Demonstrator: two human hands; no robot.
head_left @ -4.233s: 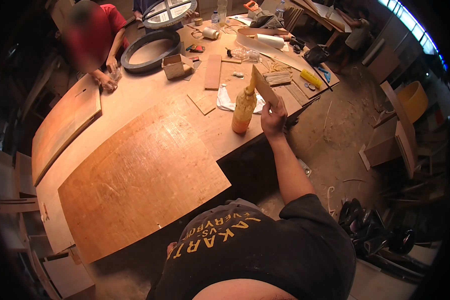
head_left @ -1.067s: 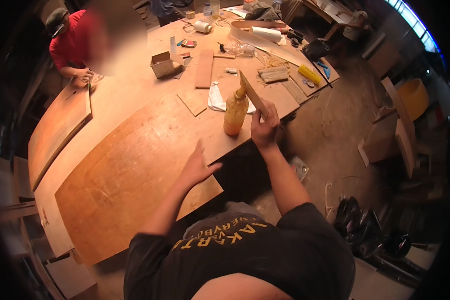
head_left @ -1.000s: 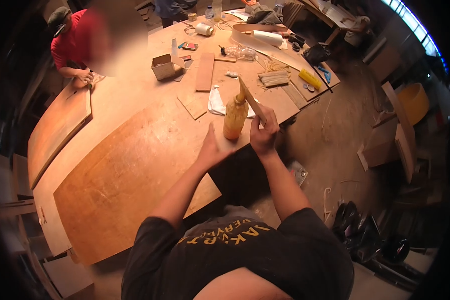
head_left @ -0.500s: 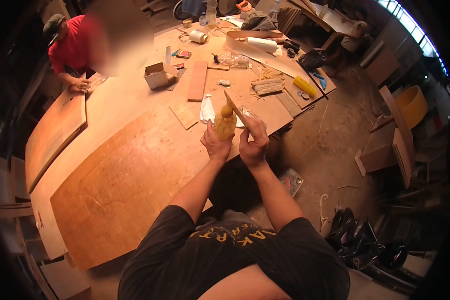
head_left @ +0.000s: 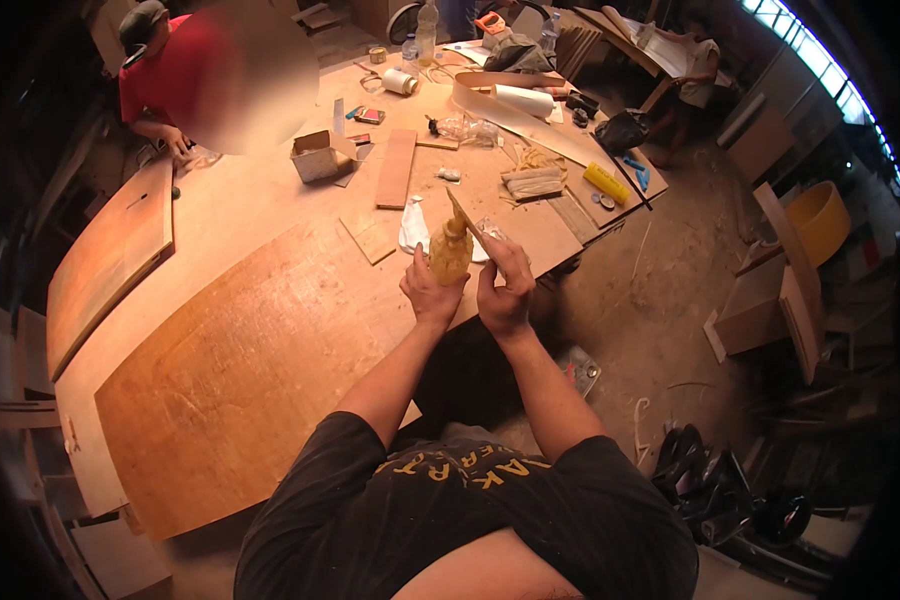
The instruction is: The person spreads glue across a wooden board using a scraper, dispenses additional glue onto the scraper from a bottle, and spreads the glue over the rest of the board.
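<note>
My left hand [head_left: 433,290] is wrapped round the lower part of a yellow, glue-smeared bottle [head_left: 451,250]. In my right hand [head_left: 505,285] is a thin flat wooden piece [head_left: 467,220], its upper end beside the bottle's neck. Both hands are close together at the table's near edge. A white cloth or paper [head_left: 413,226] lies just behind the bottle. To the left, a large curved-edged plywood panel [head_left: 240,370] lies flat on the table. A small square board [head_left: 367,240] rests beyond its far corner.
Across the table [head_left: 270,190], a person in red [head_left: 160,90] stands near another panel [head_left: 115,260]. Farther back are an open cardboard box [head_left: 322,156], a reddish board [head_left: 397,168], a yellow tube [head_left: 606,184] and a white roll [head_left: 522,100]. Wooden parts stand at the right.
My left hand has come in from the left and taken hold of the bottle. My right hand has moved slightly left and nearer my body, still holding the wooden piece. The other person's hand has shifted slightly.
</note>
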